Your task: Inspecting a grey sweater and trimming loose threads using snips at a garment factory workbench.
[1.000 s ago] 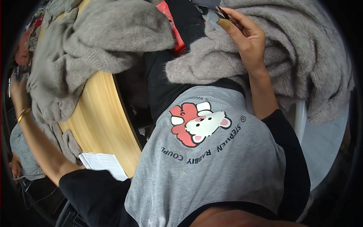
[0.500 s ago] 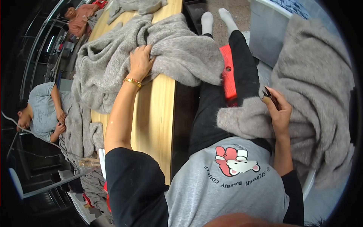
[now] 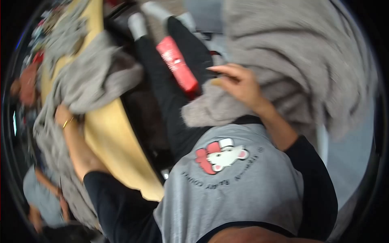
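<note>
A grey knitted garment (image 3: 95,77) lies bunched on the wooden table, part of it over the edge on my side. My left hand (image 3: 64,115) is at its lower left, the fingers closed on the knit; blur hides the fingertips. My right hand (image 3: 243,87) is raised over a grey-brown fuzzy knit piece (image 3: 214,107) on my lap. Its fingers are bent round a dark pair of thread snips (image 3: 224,75), mostly hidden and blurred now but plainer half a second ago.
A red perforated bar-shaped object (image 3: 177,65) sits between my legs. A large heap of grey-brown knits (image 3: 291,52) rises at my right, beside a pale bin (image 3: 204,16). The wooden table (image 3: 117,129) runs along my left. Co-workers sit beyond it, one in a grey top (image 3: 40,196).
The view has swung to the right. My left hand has moved left and nearer across the table, with knit under it. My right hand has lifted a little, and its fingers reach further out.
</note>
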`<act>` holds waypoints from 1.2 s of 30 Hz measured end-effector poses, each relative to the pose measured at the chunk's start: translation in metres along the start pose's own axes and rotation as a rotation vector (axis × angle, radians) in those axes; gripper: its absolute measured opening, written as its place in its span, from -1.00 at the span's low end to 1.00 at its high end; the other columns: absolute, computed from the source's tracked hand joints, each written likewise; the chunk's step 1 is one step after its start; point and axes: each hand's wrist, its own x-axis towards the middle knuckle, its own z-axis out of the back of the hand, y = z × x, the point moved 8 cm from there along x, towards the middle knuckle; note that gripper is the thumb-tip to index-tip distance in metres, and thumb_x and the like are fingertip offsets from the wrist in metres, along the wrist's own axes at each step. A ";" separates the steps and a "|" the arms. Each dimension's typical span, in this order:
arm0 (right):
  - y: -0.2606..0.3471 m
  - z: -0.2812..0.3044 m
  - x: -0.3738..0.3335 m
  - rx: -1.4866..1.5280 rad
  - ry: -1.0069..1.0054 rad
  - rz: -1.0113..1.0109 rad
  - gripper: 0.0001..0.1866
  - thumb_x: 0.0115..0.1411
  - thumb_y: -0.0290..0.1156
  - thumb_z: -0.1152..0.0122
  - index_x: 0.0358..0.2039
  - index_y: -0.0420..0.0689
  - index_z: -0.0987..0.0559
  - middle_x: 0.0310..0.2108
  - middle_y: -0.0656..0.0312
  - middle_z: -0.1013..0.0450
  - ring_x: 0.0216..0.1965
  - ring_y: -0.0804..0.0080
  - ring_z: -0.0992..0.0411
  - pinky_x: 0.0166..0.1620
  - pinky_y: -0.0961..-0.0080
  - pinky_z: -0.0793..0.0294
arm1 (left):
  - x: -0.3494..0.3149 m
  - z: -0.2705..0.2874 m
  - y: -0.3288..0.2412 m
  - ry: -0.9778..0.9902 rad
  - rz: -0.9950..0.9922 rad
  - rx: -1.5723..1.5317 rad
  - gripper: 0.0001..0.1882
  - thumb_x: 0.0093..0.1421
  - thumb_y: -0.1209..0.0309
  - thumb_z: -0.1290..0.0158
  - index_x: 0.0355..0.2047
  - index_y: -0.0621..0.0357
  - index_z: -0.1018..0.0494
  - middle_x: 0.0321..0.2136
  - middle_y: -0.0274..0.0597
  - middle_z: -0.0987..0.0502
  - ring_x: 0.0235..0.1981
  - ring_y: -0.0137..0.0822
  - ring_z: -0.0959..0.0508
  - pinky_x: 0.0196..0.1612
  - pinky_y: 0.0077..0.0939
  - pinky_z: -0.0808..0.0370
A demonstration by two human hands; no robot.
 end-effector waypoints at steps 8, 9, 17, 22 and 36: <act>-0.004 -0.013 -0.011 0.397 -0.025 -0.046 -0.66 0.30 -0.54 -0.24 0.09 -0.25 -0.54 -0.34 0.41 -0.42 -0.34 0.77 -0.33 -0.28 0.74 -0.33 | 0.098 0.041 -0.084 0.202 -0.004 -0.905 -0.56 0.24 0.43 -0.03 0.14 0.26 -0.42 0.04 0.05 -0.56 0.05 -0.08 -0.57 0.09 -0.32 -0.47; -0.008 0.000 -0.012 0.383 -0.080 -0.067 -0.66 0.31 -0.51 -0.25 0.09 -0.26 -0.53 -0.34 0.41 -0.42 -0.34 0.77 -0.32 -0.28 0.75 -0.33 | 0.113 0.117 -0.182 0.165 -0.051 -1.039 -0.52 0.21 0.49 -0.09 0.16 0.30 -0.39 0.05 0.03 -0.55 0.06 -0.10 -0.56 0.10 -0.36 -0.47; 0.088 0.017 -0.015 0.484 -0.043 0.172 -0.58 0.35 -0.38 -0.26 0.13 -0.31 -0.44 -0.19 0.30 -0.42 -0.28 0.71 -0.32 -0.19 0.72 -0.33 | -0.033 0.541 -0.475 -0.207 -0.917 -1.883 -0.19 0.10 0.40 -0.30 0.34 0.12 -0.22 0.27 0.11 -0.32 0.27 0.05 -0.34 0.32 -0.19 -0.27; 0.122 0.035 -0.033 0.414 -0.092 0.182 -0.34 0.19 -0.12 -0.45 0.13 -0.30 -0.44 -0.33 0.39 -0.30 -0.41 0.74 -0.20 -0.31 0.77 -0.21 | -0.066 0.623 -0.506 -0.161 -1.036 -2.016 -0.21 0.03 0.52 -0.21 0.32 0.03 -0.24 0.14 0.14 -0.44 0.14 0.10 -0.45 0.21 -0.18 -0.39; 0.151 0.036 -0.043 0.215 -0.005 0.339 -0.73 0.33 -0.27 -0.28 -0.16 -0.25 -0.61 -0.34 0.10 -0.62 -0.38 0.46 -0.57 -0.33 0.58 -0.51 | -0.077 0.369 -0.269 0.255 -0.490 -1.846 -0.55 0.22 0.23 0.01 0.00 0.32 -0.45 -0.08 -0.14 -0.53 -0.02 -0.25 -0.50 0.11 -0.38 -0.38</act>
